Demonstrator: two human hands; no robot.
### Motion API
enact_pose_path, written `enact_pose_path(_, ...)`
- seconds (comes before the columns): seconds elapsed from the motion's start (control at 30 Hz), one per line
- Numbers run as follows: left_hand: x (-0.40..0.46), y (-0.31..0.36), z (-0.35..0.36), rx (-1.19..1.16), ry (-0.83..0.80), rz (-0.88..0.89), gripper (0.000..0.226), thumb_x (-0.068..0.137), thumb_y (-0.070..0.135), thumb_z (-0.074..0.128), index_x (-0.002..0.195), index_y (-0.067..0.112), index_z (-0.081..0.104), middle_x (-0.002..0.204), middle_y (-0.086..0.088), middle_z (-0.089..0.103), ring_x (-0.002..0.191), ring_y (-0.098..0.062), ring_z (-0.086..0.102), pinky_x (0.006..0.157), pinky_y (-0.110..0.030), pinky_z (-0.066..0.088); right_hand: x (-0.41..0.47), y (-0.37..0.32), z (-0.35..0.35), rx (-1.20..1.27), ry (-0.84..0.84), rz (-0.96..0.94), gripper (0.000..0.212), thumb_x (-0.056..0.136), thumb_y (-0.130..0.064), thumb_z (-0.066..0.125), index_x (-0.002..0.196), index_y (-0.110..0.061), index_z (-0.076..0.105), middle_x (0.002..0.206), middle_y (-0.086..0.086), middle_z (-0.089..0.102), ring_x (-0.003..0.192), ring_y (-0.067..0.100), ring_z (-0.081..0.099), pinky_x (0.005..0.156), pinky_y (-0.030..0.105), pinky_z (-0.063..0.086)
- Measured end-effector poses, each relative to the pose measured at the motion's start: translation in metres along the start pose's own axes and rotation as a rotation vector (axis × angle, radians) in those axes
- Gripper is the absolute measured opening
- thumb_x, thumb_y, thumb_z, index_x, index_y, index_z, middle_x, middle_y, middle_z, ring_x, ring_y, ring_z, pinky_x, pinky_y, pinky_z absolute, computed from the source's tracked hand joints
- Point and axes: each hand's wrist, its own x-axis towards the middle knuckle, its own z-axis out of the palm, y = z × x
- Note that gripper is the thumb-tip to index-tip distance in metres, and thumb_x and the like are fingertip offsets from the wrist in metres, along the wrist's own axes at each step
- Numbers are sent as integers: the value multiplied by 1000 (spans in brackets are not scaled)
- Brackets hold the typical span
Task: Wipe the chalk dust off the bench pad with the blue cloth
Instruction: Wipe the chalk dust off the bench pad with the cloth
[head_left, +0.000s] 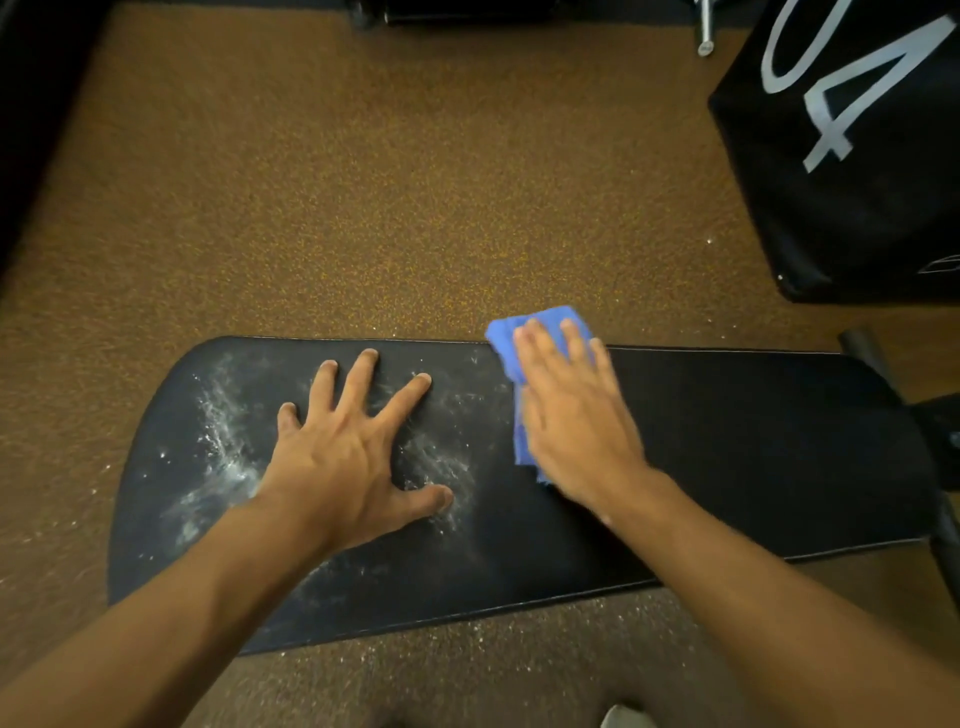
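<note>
Forearms come in from the near edge, one to each side of the black bench pad (727, 447), which lies crosswise over the speckled rubber floor (363, 208). The left hand (348, 457) is spread flat on the pad with fingers straight and splayed, bracing, and it sits right in the chalk dust (223, 447), which streaks white on both sides of it and under the thumb. The right hand (571, 415) lies flat with straight fingers pressing the blue cloth (524, 338) down at the pad's far edge, the cloth's top corner poking past the rim. To the right of that hand the pad looks clean and dark; all the chalk I can see lies to the left. So I'd say the job is about half done. To do it well, keep the palm's weight even over the folded cloth, draw long overlapping strokes toward the rounded left end, and lift the bracing hand out of the way first, since it covers dust and may smear it. A black box (852, 156) with white numerals stands beyond, well apart.
</note>
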Motion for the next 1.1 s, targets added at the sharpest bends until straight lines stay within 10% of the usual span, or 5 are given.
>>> enact_pose_path(0.17,-1,1,-4,-7,-28,-15,116,60,99,38,154,51,-11,166,-4,-14,152,-38,-4,116,-63,26,-55,20,-8,3,-94,-314,59,103,-28,28,161,-18,24,168,-1,25,157,24,10,123,47,15)
enact_pose_path(0.37,0,2,-1,6,-16,-13,114,63,98,40,154,50,-9,167,-4,-13,152,-39,-4,115,-64,26,5,-16,4,24,7,16,64,99,-32,18,159,-14,28,166,3,28,154,33,17,124,52,15)
enact_pose_path(0.57,-1,1,-7,-10,-41,-9,114,67,96,42,155,48,-12,167,-4,-16,152,-40,-7,116,-66,23,-64,6,-7,-18,-114,-305,59,103,-29,28,161,-18,22,169,0,20,157,24,7,124,47,13)
enact_pose_path(0.77,0,2,-4,-15,-49,-1,113,68,96,41,155,48,-12,167,-4,-17,152,-40,-8,116,-66,22,12,-5,1,0,-8,63,66,96,-33,17,157,-11,32,164,6,34,152,36,22,122,54,19)
enact_pose_path(1.1,-1,3,-5,-32,-47,6,111,70,92,43,156,46,-10,167,-5,-17,152,-41,-9,116,-68,20,-11,16,-2,4,-31,-3,62,99,-30,22,160,-16,26,167,3,28,156,30,14,124,50,15)
